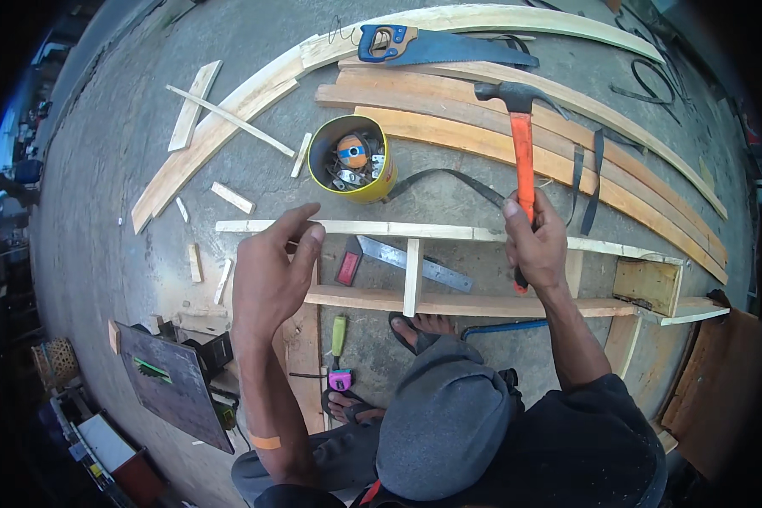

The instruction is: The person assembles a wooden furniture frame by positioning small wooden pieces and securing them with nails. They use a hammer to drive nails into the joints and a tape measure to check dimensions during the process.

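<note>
Hammering on the wooden frame, set crosswise before the person, seems in hand: the right hand grips a hammer upright; the left hand curls loosely at the far rail's left part, any small item in it untellable. A strike would call for clear fingertips. A metal square lies between the rails, a sandaled foot close at the near one; a yellow bucket stands beyond.

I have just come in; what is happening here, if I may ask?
A person holds an orange-handled hammer in the right hand, over a wooden frame. The left hand is at the frame's far rail; whether it grips anything is unclear. A red-handled square lies under the frame; a yellow bucket stands beyond it.
</note>
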A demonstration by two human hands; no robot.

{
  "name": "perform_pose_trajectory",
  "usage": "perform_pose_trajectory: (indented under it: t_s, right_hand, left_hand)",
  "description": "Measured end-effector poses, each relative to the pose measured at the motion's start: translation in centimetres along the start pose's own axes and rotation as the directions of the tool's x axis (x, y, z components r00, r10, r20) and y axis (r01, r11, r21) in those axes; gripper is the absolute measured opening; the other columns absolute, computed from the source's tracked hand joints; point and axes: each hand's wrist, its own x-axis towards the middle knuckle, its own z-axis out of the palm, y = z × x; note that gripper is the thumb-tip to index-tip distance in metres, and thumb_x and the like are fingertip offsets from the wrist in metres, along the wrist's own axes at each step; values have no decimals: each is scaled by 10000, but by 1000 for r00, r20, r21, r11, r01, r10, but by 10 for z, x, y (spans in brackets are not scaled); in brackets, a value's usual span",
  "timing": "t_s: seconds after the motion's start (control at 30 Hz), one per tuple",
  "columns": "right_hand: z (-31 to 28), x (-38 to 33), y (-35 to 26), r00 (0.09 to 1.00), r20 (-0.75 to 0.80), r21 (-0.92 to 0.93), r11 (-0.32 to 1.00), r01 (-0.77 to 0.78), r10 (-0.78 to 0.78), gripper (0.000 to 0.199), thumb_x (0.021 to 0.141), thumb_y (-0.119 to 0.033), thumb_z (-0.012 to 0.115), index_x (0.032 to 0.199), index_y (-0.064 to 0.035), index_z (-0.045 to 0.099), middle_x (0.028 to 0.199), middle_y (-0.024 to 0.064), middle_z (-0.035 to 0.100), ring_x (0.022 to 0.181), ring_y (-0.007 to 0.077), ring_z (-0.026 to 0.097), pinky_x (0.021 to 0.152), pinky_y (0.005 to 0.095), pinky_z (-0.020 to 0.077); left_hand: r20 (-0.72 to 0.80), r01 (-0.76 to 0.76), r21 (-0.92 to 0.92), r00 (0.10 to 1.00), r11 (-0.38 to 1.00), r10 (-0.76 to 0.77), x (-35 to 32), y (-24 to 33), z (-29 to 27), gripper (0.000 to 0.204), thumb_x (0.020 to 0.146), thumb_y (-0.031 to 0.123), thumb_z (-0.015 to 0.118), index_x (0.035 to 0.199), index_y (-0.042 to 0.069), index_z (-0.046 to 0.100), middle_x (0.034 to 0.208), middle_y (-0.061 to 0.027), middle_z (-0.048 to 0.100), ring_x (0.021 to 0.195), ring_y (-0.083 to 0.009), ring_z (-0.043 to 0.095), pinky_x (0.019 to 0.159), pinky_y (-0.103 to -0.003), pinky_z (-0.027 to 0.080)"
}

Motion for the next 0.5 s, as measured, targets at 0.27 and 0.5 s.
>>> perform_pose_trajectory:
  t_s: [0.27, 0.5]
  right_hand:
    - [4, 21, 2, 987, 20, 104, 981, -161, 159, 331, 1034, -294, 641, 1131, -3, 517, 662, -16, 501, 402, 53, 458, 380, 244, 397]
    - [1, 26, -2, 970, 28, 141, 959, -244, 243, 331, 1051, -268, 604, 1168, 12, 472, 693, -7, 484, 396, 56, 459, 372, 237, 400]
  left_hand:
    - [282, -196, 388, 955, 901, 87, 183, -49, 59, 308, 919, 126, 665, 1212, 54, 732, 990, -254, 741, 964, -365, 748, 845, -457, 582]
    - [234, -6, 631, 955, 776, -182, 245, -88, 132, 310, 1001, 134, 492, 1063, 3, 765, 1084, -214, 755, 1015, -381, 740, 896, -471, 605]
